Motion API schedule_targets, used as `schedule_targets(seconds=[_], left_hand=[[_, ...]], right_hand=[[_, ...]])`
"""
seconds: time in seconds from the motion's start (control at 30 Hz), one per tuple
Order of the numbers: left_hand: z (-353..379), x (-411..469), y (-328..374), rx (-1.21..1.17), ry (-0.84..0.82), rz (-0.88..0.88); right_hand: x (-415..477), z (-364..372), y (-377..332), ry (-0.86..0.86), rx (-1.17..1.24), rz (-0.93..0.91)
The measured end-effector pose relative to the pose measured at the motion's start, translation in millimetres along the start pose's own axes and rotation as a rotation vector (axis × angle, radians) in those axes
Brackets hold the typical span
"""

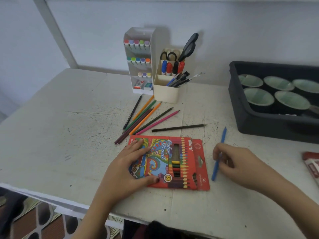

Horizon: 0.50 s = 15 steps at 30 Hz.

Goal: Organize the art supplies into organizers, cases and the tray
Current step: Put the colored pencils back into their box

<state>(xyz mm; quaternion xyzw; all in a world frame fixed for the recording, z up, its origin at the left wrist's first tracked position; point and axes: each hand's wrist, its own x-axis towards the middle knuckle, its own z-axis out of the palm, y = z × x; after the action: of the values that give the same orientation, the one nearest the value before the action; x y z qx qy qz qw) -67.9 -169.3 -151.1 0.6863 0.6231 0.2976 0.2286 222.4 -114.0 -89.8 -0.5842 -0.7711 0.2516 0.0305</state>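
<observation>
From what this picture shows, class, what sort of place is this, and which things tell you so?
Probably an art or craft desk: a worn white table holds a marker organizer, a cream holder of scissors and pens, and loose colored pencils by a red pencil box.

The scene is lit softly and rather dimly, with a cool bluish cast. Soft shadows are thrown rightward on the wall (241,31) behind the marker organizer (138,66) and the scissors (189,46). Lines near the frame edges are tilted and stretched by the wide lens, and the lower corners are darkened. The right hand (236,163) and the blue pencil (215,169) pinched in it are slightly smeared.
</observation>
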Motion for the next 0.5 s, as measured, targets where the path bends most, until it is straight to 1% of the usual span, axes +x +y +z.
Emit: schedule_targets(seconds=[0.1, 0.3, 0.5], left_hand=[[1, 0, 0, 0.003, 0.000, 0.000], [0, 0, 3, 0.018, -0.011, -0.018], [0, -1, 3, 0.034, -0.024, -0.012]], right_hand=[[8, -11, 3, -0.021, -0.171, -0.072], [13, -16, 9, -0.042, -0.215, -0.128], [9, -11, 13, -0.067, -0.265, -0.223]])
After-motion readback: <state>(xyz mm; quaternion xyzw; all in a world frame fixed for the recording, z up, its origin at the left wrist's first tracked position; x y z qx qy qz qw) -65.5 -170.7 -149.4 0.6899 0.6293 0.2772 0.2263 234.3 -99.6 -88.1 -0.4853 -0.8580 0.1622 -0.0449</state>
